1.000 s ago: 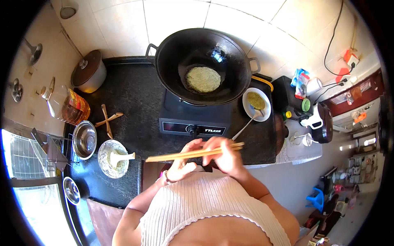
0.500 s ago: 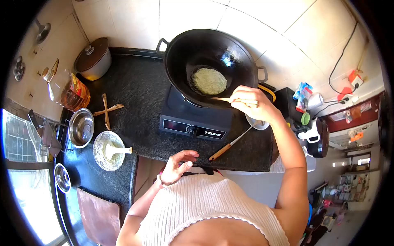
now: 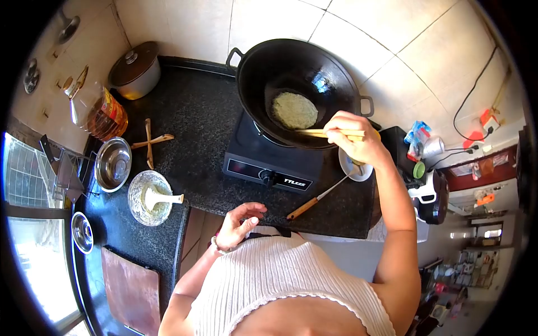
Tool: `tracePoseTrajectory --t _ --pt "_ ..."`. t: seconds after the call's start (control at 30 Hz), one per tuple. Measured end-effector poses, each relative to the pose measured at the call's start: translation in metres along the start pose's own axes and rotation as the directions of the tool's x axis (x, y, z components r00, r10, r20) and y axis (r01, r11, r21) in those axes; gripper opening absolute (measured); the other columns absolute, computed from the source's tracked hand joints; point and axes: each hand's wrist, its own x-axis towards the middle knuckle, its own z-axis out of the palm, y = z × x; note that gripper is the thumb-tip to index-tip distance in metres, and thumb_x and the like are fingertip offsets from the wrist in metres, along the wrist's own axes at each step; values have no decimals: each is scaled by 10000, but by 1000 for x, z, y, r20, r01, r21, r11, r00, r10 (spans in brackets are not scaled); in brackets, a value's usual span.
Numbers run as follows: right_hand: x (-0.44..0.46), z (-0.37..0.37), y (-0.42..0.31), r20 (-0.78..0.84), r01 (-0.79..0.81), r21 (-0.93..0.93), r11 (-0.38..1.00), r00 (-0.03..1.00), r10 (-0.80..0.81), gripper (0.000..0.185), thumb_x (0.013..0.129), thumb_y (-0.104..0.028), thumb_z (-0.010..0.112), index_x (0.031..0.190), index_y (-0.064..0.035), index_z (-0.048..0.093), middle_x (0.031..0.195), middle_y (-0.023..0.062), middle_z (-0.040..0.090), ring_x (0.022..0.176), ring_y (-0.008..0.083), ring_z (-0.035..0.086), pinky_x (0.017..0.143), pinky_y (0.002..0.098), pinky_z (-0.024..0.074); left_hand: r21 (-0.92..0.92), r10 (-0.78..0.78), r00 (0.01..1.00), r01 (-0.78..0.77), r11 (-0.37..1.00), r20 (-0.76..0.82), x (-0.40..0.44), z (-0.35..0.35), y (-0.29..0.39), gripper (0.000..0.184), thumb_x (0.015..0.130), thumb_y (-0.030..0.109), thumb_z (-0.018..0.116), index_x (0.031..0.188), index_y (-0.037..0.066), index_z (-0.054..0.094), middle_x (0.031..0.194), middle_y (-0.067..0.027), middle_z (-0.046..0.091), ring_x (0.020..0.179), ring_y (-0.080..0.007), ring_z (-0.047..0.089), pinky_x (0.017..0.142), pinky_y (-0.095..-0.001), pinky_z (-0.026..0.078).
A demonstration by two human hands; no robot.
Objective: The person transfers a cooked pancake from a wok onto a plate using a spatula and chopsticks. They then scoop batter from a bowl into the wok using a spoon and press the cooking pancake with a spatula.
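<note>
Nearest to me, the left hand (image 3: 240, 225) hangs well short of the wok (image 3: 302, 61), fingers loosely bent and thumb apart, holding nothing that I can see. To the near right of the wok, a wooden-handled utensil (image 3: 317, 199) slants across the tabletop (image 3: 196, 123) with its far end in a white bowl (image 3: 343, 161); the right hand (image 3: 352, 137) and wrist cover part of that bowl, so I can't make out its contents. Well left of the wok's near side, a speckled bowl (image 3: 140, 215) holds a white ladle (image 3: 168, 199). The wok hides most of the top of the stove (image 3: 269, 159) beneath it. Over the wok's near-right rim, the right hand's fingers are closed around chopsticks (image 3: 314, 133), masking their middle. The tips reach inside, near the pale round pancake (image 3: 295, 110) lying at the wok's bottom; whether they touch it, I can't tell. Left of the wok stands a lidded pot (image 3: 137, 73).
</note>
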Motion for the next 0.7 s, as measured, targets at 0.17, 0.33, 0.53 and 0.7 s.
tracePoseTrajectory --t 0.17,0.33,0.53,0.7 --pt "-9 -3 9 -70 19 -76 997 997 -24 136 861 -140 584 826 -11 611 749 85 579 629 197 592 558 302 460 26 -12 999 11 1000 39 5 0 0 431 880 298 594 1184 6 508 1139 -118 583 1025 -199 564 898 -339 445" --pt "-14 -9 21 -158 -339 107 935 922 352 276 907 -264 547 857 -3 622 762 79 631 664 170 667 577 263 507 28 -13 997 11 1000 74 9 0 -2 436 879 299 596 1191 7 507 1144 -116 582 1028 -196 562 897 -336 444" --pt "-6 -9 53 -214 -503 264 823 802 558 377 911 -342 528 884 21 624 744 82 660 657 164 676 549 255 535 41 0 997 -4 999 83 10 -2 -6 449 875 314 601 1191 9 508 1139 -116 586 1025 -194 564 889 -335 447" --pt "-5 0 69 -197 -460 346 818 816 543 352 913 -321 529 897 16 629 768 79 662 654 159 671 564 248 530 58 20 999 -22 998 36 7 -3 -5 396 879 285 599 1159 10 541 1088 -124 614 972 -214 606 839 -346 485"
